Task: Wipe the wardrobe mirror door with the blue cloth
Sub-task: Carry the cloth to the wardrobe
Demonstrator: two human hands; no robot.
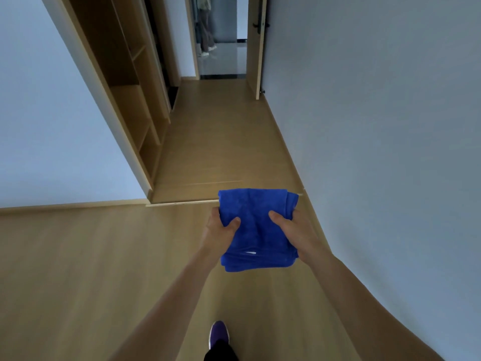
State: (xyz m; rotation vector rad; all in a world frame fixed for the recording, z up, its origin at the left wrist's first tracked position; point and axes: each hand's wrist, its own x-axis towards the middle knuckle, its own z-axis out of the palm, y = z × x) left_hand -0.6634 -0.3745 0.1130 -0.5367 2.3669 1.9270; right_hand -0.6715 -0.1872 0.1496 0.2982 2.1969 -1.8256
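Note:
A folded blue cloth is held out in front of me at waist height, above the wooden floor. My left hand grips its left edge with the thumb on top. My right hand grips its right edge, thumb pressed on the fabric. An open wooden wardrobe with bare shelves stands ahead on the left. A dark sliding panel sits at its far end; I cannot tell whether that is the mirror door.
A narrow hallway of wooden floor runs ahead between the wardrobe and a white wall on the right. At its end a wooden door stands open, with a person's legs visible beyond. My purple shoe is at the bottom.

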